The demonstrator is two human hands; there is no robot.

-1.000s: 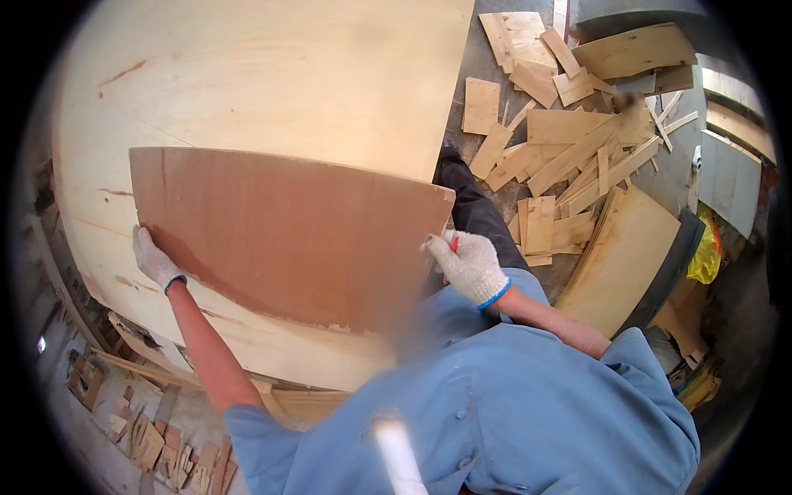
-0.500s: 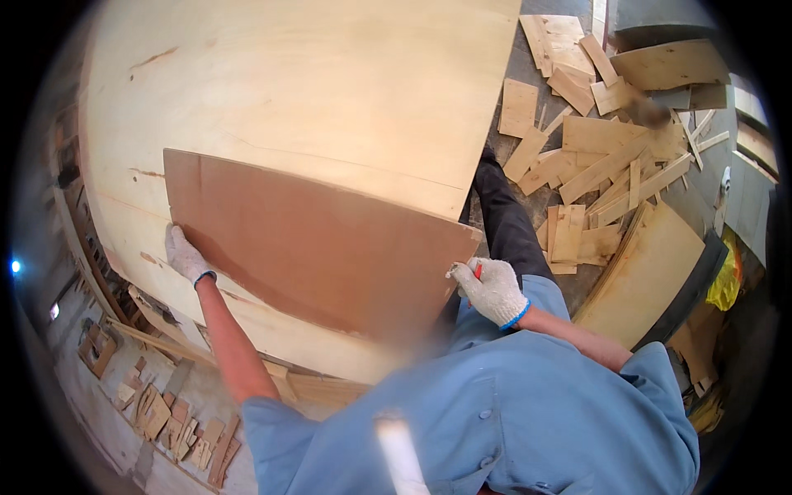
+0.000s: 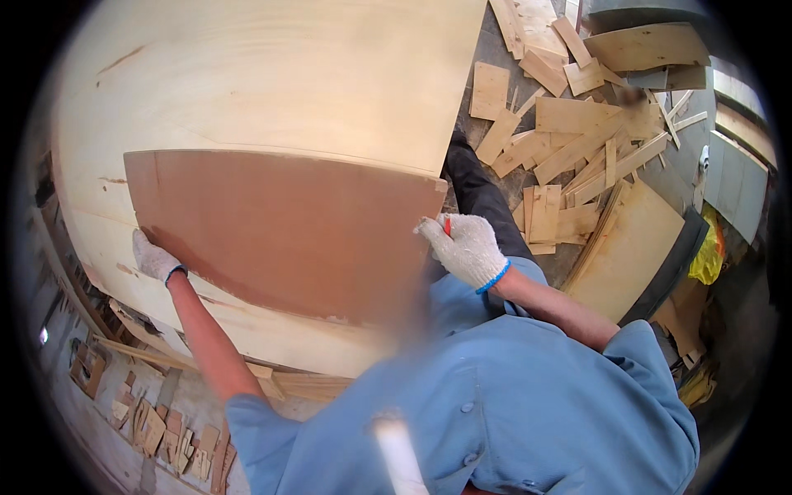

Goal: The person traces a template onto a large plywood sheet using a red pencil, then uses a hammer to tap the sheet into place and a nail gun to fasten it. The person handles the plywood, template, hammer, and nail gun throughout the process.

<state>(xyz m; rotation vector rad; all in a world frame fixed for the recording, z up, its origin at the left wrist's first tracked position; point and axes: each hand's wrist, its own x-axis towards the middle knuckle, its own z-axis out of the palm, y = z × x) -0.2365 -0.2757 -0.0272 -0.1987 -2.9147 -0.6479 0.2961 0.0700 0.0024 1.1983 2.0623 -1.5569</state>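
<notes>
A brown board (image 3: pixel 280 231) with a straight far edge and a curved near edge lies flat on a large pale plywood sheet (image 3: pixel 305 66). At its left end, my left hand (image 3: pixel 155 257), in a white knit glove, grips the near edge. My right hand (image 3: pixel 466 247), gloved alike with a blue cuff, is closed beside the board's right end. Out of that fist pokes a slim red pen-like thing (image 3: pixel 447 224), mostly hidden by the fingers. A thin line (image 3: pixel 330 152) crosses the sheet just beyond the board's far edge.
Plywood offcuts (image 3: pixel 577 148) litter the floor to the right. Beside my right arm leans a stack of panels (image 3: pixel 631 247), with a yellow bag (image 3: pixel 707 256) past it. More wood scraps (image 3: pixel 165 437) lie at lower left. A blurred white tube (image 3: pixel 400 454) shows low in front.
The brown board has turned slightly on the sheet, its right end moving farther away, closer to the thin line. Both hands have stayed at its ends, and the whole view has shifted.
</notes>
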